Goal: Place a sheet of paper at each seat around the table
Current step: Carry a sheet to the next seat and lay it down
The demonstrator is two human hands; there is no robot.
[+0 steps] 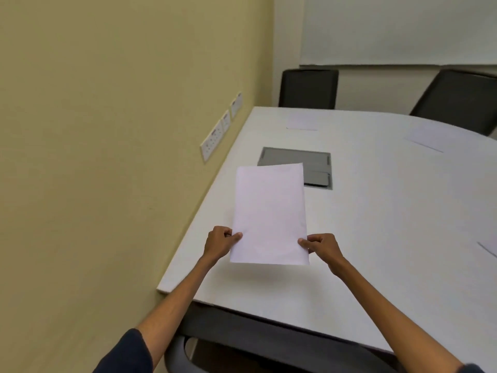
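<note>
While left hand (219, 242) and right hand (322, 247) hold a sheet (269, 214) over the table (376, 224), fingers (236, 236) pinching its edges

Diffuse, even room light is falling over the whole view; no hard glare is showing. The held sheet (269, 214) is reading brightest, with a faint violet cast. Just below the sheet a soft, blurred shadow is lying on the table (376, 238), so light is arriving from above. Beyond the sheet, the chair backs (308, 88) are rendering dark and slightly soft. Left of the sheet, the wall (107, 130) and sockets (212, 144) are leaning with wide-angle distortion. Fine detail is smearing throughout.
</note>
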